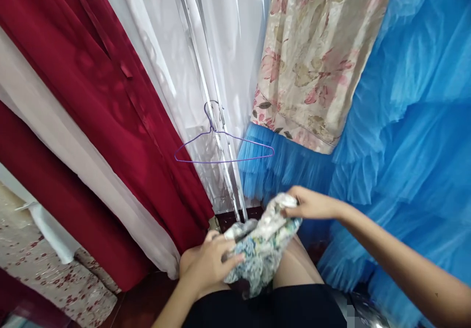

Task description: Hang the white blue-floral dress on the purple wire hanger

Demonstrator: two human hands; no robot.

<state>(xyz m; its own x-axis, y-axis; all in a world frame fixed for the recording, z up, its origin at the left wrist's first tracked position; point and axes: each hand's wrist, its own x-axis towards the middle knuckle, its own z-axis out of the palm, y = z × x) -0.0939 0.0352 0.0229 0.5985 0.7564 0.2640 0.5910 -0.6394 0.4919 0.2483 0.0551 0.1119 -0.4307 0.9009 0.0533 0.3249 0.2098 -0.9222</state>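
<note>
A crumpled garment [257, 259], pale with a blue, green and yellow floral print, lies bunched above my lap. My left hand [217, 259] grips its left side, with the fingers curled over the fabric. At its upper right corner my right hand [305, 203] pinches the cloth between thumb and fingers. The fabric is slightly blurred, so I cannot tell what kind of garment it is. Beyond my hands a thin purple hanger [224, 161] hangs by its hook from a white metal rack post [206, 68], with nothing on it.
Dark red cloth [121, 107] and white drapes [235, 19] hang at the left and back. A beige floral garment [312, 68] and blue tulle [415, 151] hang at the right. Speckled floral fabric [44, 254] is at the lower left, above dark red flooring [142, 301].
</note>
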